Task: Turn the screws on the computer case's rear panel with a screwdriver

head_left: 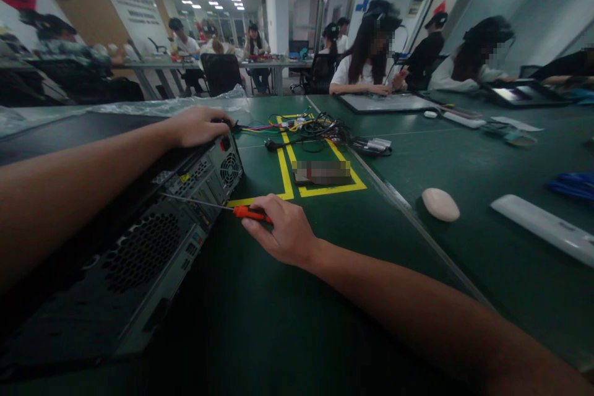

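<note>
A black and grey desktop computer case (153, 315) fills the left side, its rear panel with vents and ports turned toward me. My left hand (200, 126) lies over the far top corner of the case, fingers bent around its edge. In my right hand (286, 232) is a screwdriver with an orange handle (248, 214), the fingers closed round it. Its long thin shaft (199, 202) points left, and the tip meets or nearly meets the rear panel near the top edge. Whether a screw sits at the tip I cannot make out.
Tangled cables (325, 127) lie beyond the case, near yellow tape marks (285, 173) and a blurred flat item (322, 172). To the right are a pale mouse (440, 205) and a white bar (552, 226). Across the green table (394, 284) people work at dark panels (385, 103).
</note>
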Tool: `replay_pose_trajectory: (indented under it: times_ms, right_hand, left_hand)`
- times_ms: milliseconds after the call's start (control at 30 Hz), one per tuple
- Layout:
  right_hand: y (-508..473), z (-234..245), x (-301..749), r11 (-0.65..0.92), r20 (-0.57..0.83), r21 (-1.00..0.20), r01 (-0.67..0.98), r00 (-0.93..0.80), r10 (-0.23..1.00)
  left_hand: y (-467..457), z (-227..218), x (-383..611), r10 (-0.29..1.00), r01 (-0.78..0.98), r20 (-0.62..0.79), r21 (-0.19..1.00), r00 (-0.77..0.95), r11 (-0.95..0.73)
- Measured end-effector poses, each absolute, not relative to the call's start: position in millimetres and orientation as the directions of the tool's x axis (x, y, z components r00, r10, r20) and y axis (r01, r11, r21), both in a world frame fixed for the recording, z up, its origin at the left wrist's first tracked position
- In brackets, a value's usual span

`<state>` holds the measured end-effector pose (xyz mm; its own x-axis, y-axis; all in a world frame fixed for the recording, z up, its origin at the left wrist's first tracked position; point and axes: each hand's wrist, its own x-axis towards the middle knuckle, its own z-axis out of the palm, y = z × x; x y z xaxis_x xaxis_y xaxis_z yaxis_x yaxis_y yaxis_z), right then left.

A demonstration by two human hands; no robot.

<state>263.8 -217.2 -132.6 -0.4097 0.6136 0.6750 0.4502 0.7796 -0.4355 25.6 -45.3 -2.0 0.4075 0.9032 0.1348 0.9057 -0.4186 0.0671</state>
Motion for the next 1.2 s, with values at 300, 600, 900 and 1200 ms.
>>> replay_pose_trajectory:
  times_ms: [300,600,900,1200]
  right_hand:
    - [-218.7,-130.6,262.8,0.775,0.685,-0.417,0.476,-0.396,0.612]
    - [-218.6,-135.4,262.2,0.776,0.687,-0.423,0.467,-0.393,0.611]
    - [-216.8,-136.0,263.0,0.788,0.683,-0.412,0.458,-0.417,0.599]
    - [-216.5,-136.4,262.4,0.776,0.663,-0.437,0.455,-0.42,0.62]
  left_hand:
    - [-43.7,-2.2,24.5,0.9,0.897,0.122,0.101,0.419,-0.431]
    - [-46.6,-0.3,26.2,0.908,0.905,0.111,0.092,0.405,-0.415]
    - [-46.0,-2.1,26.0,0.905,0.904,0.134,0.091,0.404,-0.417]
    - [-44.9,-1.6,25.5,0.907,0.907,0.117,0.076,0.404,-0.414]
